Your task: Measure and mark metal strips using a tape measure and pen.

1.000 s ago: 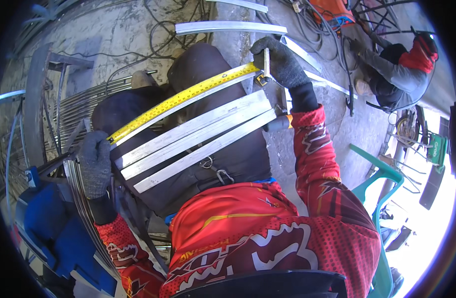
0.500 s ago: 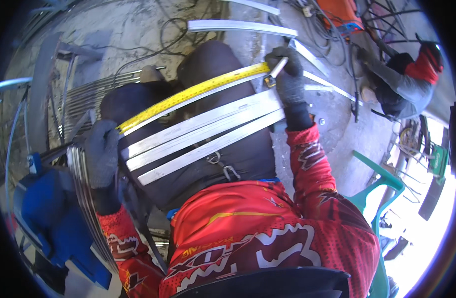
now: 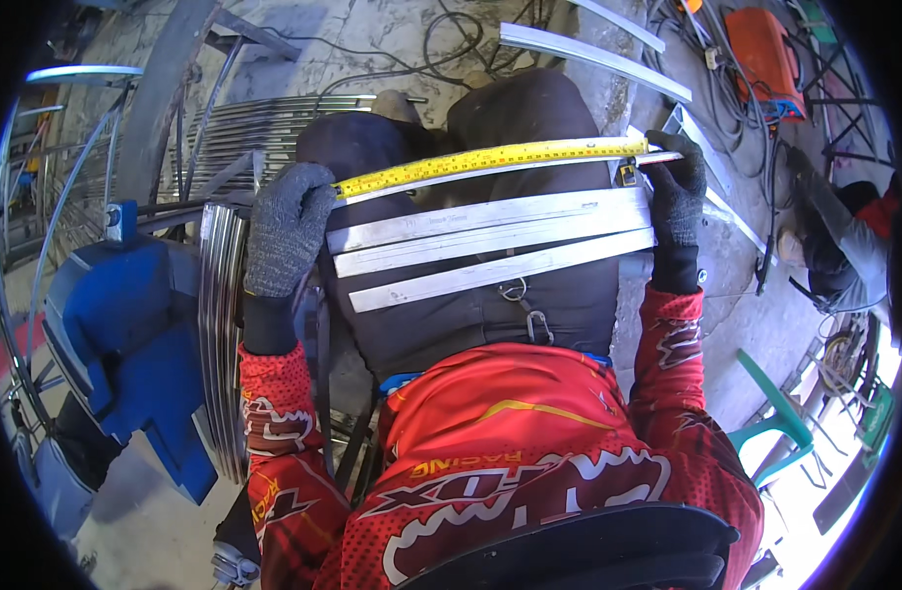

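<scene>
A yellow tape measure (image 3: 490, 158) is stretched across my thighs along a thin metal strip (image 3: 392, 190). My left hand (image 3: 289, 231), in a grey knit glove, is closed on the strip and the tape at their left end. At the right end, my right hand (image 3: 679, 197), in a dark glove, is closed around the tape measure; its fingers also hold a slim, light-coloured stick (image 3: 661, 157). A small black-and-yellow part (image 3: 627, 175) shows beside those fingers. Three silvery metal bars (image 3: 490, 220) lie across my lap, between the tape and my red shirt.
Blue moulded piece (image 3: 126, 324) and a bundle of metal tubes (image 3: 223, 324) stand at my left. More metal lengths (image 3: 593, 61) and cables (image 3: 441, 59) lie ahead on the floor. Orange machine (image 3: 765, 64), another person (image 3: 849, 236) and a green chair (image 3: 775, 413) are at right.
The view has swung, so everything sits further right or lower in it. The stick in my right hand has tipped from slanting upward to nearly level. Both hands keep hold of the tape.
</scene>
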Demonstrator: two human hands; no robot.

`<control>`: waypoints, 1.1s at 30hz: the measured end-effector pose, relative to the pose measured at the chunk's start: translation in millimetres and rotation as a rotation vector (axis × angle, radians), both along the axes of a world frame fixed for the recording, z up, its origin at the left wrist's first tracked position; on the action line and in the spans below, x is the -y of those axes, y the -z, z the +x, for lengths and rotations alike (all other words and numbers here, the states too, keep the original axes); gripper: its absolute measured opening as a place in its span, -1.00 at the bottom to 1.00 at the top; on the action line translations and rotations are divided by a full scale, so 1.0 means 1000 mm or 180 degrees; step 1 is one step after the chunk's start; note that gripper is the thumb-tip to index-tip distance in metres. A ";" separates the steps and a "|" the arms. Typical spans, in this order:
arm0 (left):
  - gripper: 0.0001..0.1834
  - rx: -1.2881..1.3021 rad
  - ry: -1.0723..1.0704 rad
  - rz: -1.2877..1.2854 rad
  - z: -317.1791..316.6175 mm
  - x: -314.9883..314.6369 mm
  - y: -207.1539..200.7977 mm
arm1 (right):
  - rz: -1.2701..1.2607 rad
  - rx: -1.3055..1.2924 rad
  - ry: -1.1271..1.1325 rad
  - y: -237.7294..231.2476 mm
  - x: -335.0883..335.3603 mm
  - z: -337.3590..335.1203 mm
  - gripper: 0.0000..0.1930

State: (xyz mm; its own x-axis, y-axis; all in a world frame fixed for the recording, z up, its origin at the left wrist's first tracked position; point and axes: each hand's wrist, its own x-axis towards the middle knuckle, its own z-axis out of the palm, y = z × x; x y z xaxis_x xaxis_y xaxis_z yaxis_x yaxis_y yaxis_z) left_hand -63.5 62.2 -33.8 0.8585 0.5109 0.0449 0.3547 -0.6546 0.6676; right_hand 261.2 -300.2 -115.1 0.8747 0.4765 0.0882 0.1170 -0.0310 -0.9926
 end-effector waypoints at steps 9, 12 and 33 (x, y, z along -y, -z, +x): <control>-0.91 -0.0003 -0.0045 -0.0077 0.005 0.003 -0.005 | -0.0128 -0.0058 0.0123 -0.012 0.000 -0.012 -0.71; -0.93 -0.0119 -0.0061 -0.0275 0.010 0.005 -0.009 | 0.0157 -0.0073 0.0106 -0.003 0.002 -0.007 -0.71; -0.94 -0.0077 -0.0142 -0.0299 0.001 0.003 0.003 | -0.0074 -0.0433 0.0101 -0.001 -0.009 0.003 -0.66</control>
State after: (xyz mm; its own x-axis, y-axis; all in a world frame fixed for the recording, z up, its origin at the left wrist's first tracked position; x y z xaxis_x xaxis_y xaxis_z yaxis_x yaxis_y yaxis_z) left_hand -62.9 59.4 -36.6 0.8350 0.5497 -0.0254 0.3988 -0.5727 0.7162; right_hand 264.0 -291.5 -114.5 0.8926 0.4488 -0.0431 -0.0201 -0.0558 -0.9982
